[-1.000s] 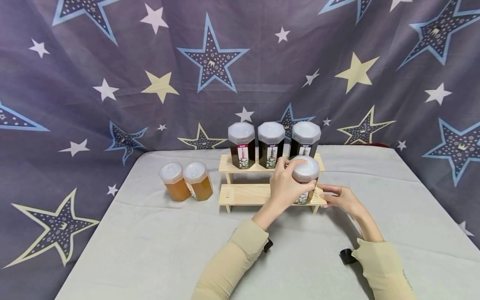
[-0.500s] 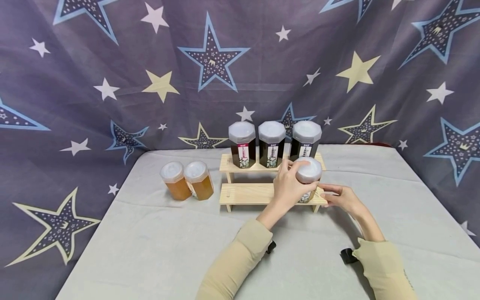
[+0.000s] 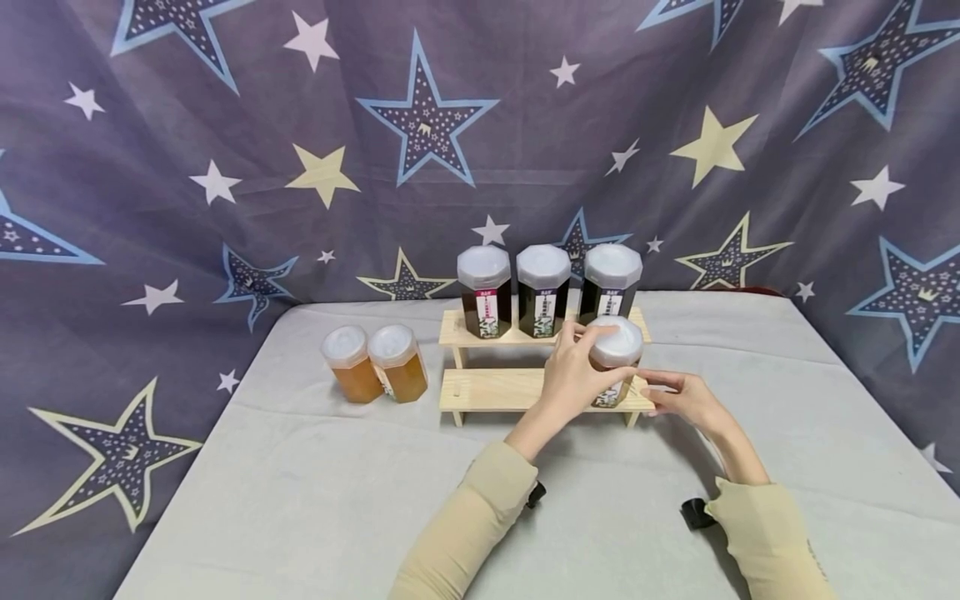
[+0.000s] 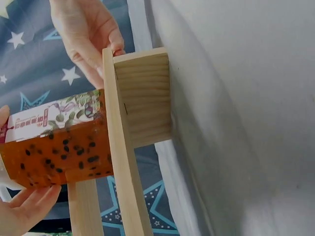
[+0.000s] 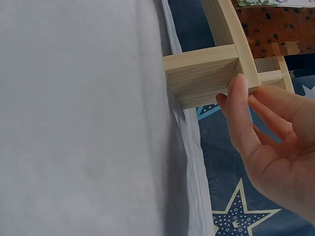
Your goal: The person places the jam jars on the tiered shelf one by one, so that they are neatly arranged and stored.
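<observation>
My left hand (image 3: 567,372) grips an octagonal jar (image 3: 617,343) with a whitish lid, fingers and thumb on either side near the top. It stands upright at the right end of the lower step of a two-step wooden display rack (image 3: 491,389). In the left wrist view, the jar's orange filling (image 4: 64,157) is dotted with black seeds, and its base meets the board. My right hand (image 3: 688,402) pinches the right end of that lower step; the right wrist view shows the thumb and fingers (image 5: 238,93) on the board's corner.
Three dark jars with lids, one of them at the left (image 3: 486,292), line the rack's upper step. Two amber jars, the outer one (image 3: 352,371) touching its neighbour, stand on the grey cloth-covered table (image 3: 300,500) to the left. A star-patterned curtain (image 3: 525,142) hangs behind.
The jar in my left hand has shifted slightly right along the lower step, closer to its end. My right hand keeps its hold on the rack.
</observation>
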The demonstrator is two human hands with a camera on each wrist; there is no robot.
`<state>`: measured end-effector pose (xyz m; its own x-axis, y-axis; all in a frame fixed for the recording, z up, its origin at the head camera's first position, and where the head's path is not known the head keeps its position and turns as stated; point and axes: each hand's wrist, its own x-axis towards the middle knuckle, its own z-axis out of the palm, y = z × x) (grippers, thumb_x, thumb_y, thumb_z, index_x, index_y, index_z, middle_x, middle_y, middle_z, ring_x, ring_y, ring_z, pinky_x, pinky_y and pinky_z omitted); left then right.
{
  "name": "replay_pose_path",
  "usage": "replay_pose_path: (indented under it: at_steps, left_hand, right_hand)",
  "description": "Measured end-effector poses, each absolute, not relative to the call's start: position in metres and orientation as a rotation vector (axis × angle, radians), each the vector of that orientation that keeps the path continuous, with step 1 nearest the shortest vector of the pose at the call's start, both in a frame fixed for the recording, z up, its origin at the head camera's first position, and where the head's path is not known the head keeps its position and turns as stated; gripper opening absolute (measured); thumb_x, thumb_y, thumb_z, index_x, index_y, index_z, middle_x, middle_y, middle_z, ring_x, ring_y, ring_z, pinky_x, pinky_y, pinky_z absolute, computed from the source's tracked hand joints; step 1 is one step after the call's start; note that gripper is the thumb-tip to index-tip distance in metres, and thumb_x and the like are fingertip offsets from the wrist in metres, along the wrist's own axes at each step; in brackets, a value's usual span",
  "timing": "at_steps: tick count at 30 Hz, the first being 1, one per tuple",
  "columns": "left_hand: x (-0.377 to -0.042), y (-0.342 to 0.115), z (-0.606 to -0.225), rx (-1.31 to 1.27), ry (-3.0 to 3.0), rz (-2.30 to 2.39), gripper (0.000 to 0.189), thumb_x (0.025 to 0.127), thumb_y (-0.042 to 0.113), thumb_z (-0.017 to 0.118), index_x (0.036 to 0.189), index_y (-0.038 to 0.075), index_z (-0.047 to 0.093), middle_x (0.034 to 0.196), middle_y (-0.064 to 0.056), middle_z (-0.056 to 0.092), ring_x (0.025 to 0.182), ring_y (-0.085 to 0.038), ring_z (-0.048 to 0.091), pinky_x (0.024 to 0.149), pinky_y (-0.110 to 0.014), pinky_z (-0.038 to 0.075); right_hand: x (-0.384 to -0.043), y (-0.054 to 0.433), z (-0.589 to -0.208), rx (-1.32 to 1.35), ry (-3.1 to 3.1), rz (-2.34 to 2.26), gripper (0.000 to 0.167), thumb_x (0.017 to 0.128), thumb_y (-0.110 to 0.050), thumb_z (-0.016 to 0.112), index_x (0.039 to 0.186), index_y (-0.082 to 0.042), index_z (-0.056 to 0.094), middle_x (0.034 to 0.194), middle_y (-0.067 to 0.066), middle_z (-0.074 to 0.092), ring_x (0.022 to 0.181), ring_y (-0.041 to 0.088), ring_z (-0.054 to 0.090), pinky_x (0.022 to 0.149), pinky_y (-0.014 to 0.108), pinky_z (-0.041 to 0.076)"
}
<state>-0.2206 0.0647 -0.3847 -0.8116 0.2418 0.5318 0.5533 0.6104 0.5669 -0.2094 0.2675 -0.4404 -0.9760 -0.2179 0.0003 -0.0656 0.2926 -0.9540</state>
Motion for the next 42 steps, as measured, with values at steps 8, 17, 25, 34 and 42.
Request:
replay_pose_path:
  at_steps: [8, 17, 25, 34, 42]
  left_hand:
    - [-0.221, 0.057, -0.382, -0.712, -2.503, -1.045, 0.052, 0.072, 0.041, 0.070, 0.120, 0.026, 0.054, 0.115, -0.007, 0.045, 0.098, -0.019, 0.049, 0.073, -0.030, 0.045]
    - [-0.216, 0.049, -0.379, -0.789, -2.535, -1.099, 0.049, 0.078, 0.034, 0.066, 0.124, 0.024, 0.051, 0.119, -0.009, 0.045, 0.099, -0.023, 0.054, 0.077, -0.032, 0.047]
    - [-0.213, 0.038, -0.379, -0.812, -2.495, -1.137, 0.043, 0.080, 0.028, 0.064, 0.121, 0.020, 0.054, 0.126, -0.012, 0.043, 0.103, -0.024, 0.053, 0.080, -0.030, 0.046]
    - [-0.208, 0.020, -0.376, -0.757, -2.491, -1.166, 0.041, 0.082, 0.024, 0.062, 0.121, 0.017, 0.053, 0.124, -0.007, 0.046, 0.111, -0.022, 0.047, 0.088, -0.036, 0.042]
    - [-0.205, 0.003, -0.374, -0.755, -2.431, -1.117, 0.037, 0.082, 0.024, 0.062, 0.117, 0.013, 0.056, 0.117, -0.007, 0.049, 0.109, -0.021, 0.048, 0.088, -0.035, 0.042]
  right_hand:
    - [-0.210, 0.268, -0.441, -0.281, 2.412, -1.773, 0.044, 0.086, -0.004, 0.054, 0.122, 0.017, 0.039, 0.118, 0.037, 0.043, 0.069, 0.009, 0.063, 0.065, 0.029, 0.052]
    - [-0.209, 0.269, -0.440, -0.292, 2.407, -1.784, 0.045, 0.086, -0.002, 0.053, 0.122, 0.019, 0.037, 0.116, 0.038, 0.043, 0.068, 0.009, 0.062, 0.065, 0.029, 0.052]
    - [-0.210, 0.267, -0.443, -0.269, 2.417, -1.768, 0.045, 0.085, -0.003, 0.054, 0.122, 0.018, 0.039, 0.117, 0.038, 0.043, 0.069, 0.009, 0.062, 0.065, 0.028, 0.052]
    - [-0.210, 0.268, -0.443, -0.281, 2.407, -1.791, 0.045, 0.085, -0.002, 0.054, 0.122, 0.019, 0.038, 0.116, 0.039, 0.043, 0.068, 0.009, 0.062, 0.064, 0.029, 0.052]
    - [-0.209, 0.267, -0.441, -0.271, 2.385, -1.796, 0.045, 0.086, -0.002, 0.053, 0.123, 0.018, 0.036, 0.118, 0.037, 0.042, 0.068, 0.008, 0.062, 0.065, 0.029, 0.052]
